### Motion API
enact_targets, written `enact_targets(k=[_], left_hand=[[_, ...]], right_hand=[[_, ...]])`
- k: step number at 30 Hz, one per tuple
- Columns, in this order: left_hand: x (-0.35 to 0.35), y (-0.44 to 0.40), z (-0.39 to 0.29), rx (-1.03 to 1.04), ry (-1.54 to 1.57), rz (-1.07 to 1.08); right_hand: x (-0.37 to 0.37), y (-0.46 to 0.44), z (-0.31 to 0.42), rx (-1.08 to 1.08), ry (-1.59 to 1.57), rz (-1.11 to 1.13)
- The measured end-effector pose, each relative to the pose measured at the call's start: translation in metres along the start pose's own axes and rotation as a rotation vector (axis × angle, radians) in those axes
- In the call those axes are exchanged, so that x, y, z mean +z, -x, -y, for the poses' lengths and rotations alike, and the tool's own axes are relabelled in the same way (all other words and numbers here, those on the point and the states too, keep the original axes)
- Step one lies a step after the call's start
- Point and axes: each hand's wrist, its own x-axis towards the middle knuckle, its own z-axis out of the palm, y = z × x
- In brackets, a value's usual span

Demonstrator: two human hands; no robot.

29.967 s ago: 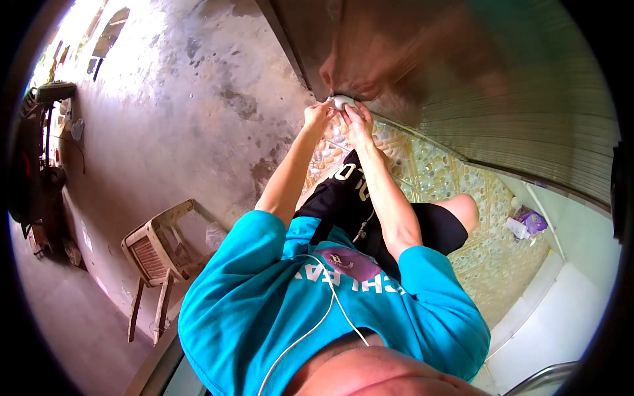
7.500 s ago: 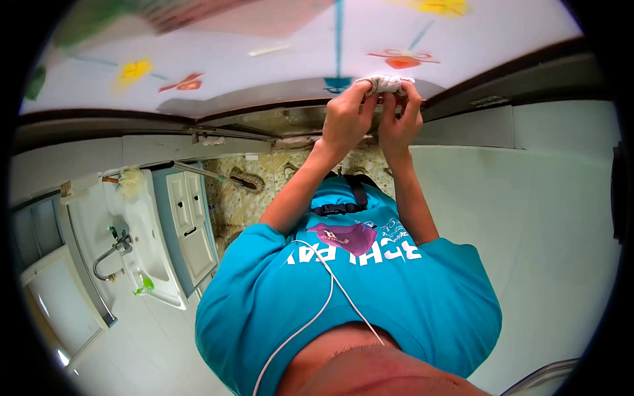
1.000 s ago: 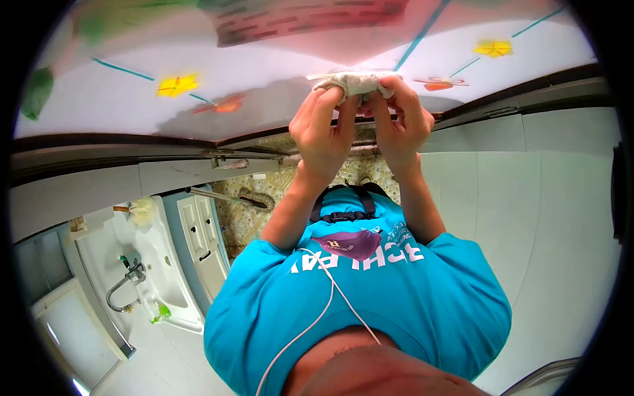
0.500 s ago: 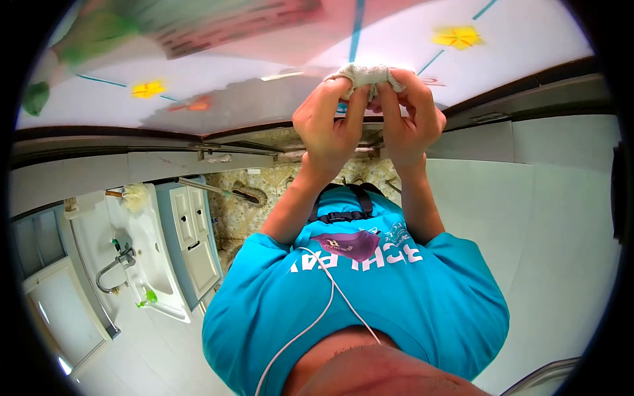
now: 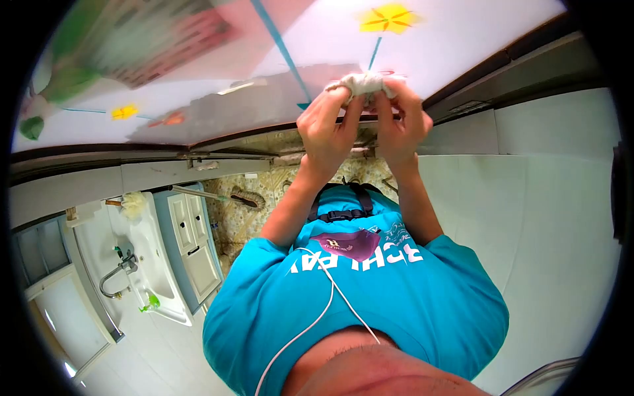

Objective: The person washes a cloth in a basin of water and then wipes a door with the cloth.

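Note:
My left hand (image 5: 326, 129) and my right hand (image 5: 401, 127) are side by side, fingers closed on a bunched white cloth (image 5: 364, 84). The cloth sits at the lower part of a glossy white panel (image 5: 456, 59) and appears to touch it. A yellow flower pattern (image 5: 388, 18) and blue lines decorate the panel above my hands. Part of the cloth is hidden behind my fingers.
A dark frame edge (image 5: 251, 132) runs along the panel's bottom. On the left are a white sink (image 5: 162, 277) with a faucet (image 5: 125, 265) and a cabinet (image 5: 198, 247). A brush head (image 5: 247, 197) on a pole is over the patterned floor (image 5: 281, 175).
The panel's pattern has shifted left in view and tilted, so my hands and the cloth are now below the yellow flower on the right. Both hands still grip the cloth.

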Motion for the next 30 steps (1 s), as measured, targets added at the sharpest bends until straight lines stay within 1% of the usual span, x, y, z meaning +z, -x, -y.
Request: enact_targets(k=[1,2,4,5,9,11,12,15,16,17,19,21,23,25,27,30], left_hand=[[0.002,-0.011,-0.009,0.057,0.038,-0.027],[0.000,-0.022,-0.021,0.048,0.020,0.019],[0.009,-0.027,-0.026,0.059,0.046,-0.015],[0.013,-0.028,-0.027,0.071,0.064,-0.050],[0.023,-0.006,-0.015,0.066,0.102,-0.043],[0.032,0.021,-0.003,0.023,-0.012,0.126],[0.039,0.031,0.002,-0.004,0.003,0.147],[0.050,0.039,0.000,-0.010,-0.025,0.109],[0.051,0.038,-0.005,-0.070,0.017,0.118],[0.051,0.033,-0.010,-0.069,0.019,0.123],[0.056,0.018,-0.016,0.036,0.029,0.040],[0.058,-0.004,-0.032,0.061,0.058,0.026],[0.060,-0.020,-0.043,0.115,0.064,0.011],[0.063,-0.021,-0.044,0.126,0.069,-0.001],[0.065,-0.022,-0.044,0.147,0.066,-0.031],[0.067,-0.006,-0.035,0.140,0.023,0.022]], right_hand=[[-0.003,-0.011,0.006,0.001,0.002,0.001],[-0.007,-0.022,0.012,-0.002,-0.023,-0.006],[-0.014,-0.034,0.014,-0.017,-0.041,-0.004],[-0.017,-0.033,0.012,-0.018,-0.037,-0.005],[-0.025,-0.003,-0.005,0.048,-0.028,-0.011],[-0.037,0.021,-0.025,0.147,0.152,0.010],[-0.042,0.028,-0.026,0.183,0.183,0.033],[-0.048,0.028,-0.026,0.191,0.273,0.074],[-0.049,0.025,-0.023,0.197,0.259,0.078],[-0.050,0.019,-0.018,0.200,0.261,0.075],[-0.050,0.002,-0.011,0.077,0.273,0.021],[-0.052,-0.015,-0.001,0.083,0.287,0.026],[-0.050,-0.026,0.002,0.043,0.218,-0.049],[-0.049,-0.025,0.006,0.047,0.208,-0.048],[-0.048,-0.017,0.001,-0.015,0.282,-0.055],[-0.051,0.001,-0.011,-0.019,0.350,-0.030]])
